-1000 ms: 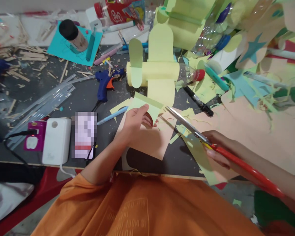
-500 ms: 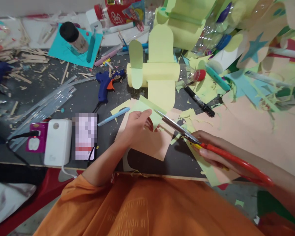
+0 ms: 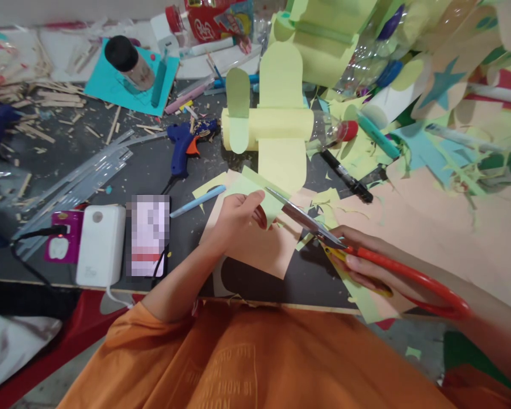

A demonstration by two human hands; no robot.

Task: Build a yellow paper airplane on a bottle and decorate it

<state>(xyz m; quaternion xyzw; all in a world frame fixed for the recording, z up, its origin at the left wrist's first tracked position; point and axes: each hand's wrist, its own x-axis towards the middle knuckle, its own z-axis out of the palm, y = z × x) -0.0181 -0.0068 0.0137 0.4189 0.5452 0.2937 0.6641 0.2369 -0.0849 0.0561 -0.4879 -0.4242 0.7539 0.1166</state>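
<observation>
My left hand (image 3: 243,218) pinches a light green piece of paper (image 3: 275,205) between thumb and fingers, above a peach paper sheet (image 3: 266,250). From the right, my right hand (image 3: 364,261) is closed round the scissors (image 3: 402,272), which have red and yellow handles. Their blades lie at the green paper's edge, pointing up and left. Just beyond stands a plane shape of yellow paper (image 3: 281,122) wrapped round a clear bottle with a red cap (image 3: 348,131). Left of my left hand lies a light blue pen (image 3: 198,201).
A blue glue gun (image 3: 179,150), clear glue sticks (image 3: 85,187), a phone (image 3: 149,236) and a white power bank (image 3: 101,245) lie to the left. A black marker (image 3: 346,177) and paper scraps lie to the right. Bottles stand along the back.
The scissor blades have shifted slightly against the green paper, and more of the yellow handle shows under my right hand. My left hand keeps its pinch almost unmoved.
</observation>
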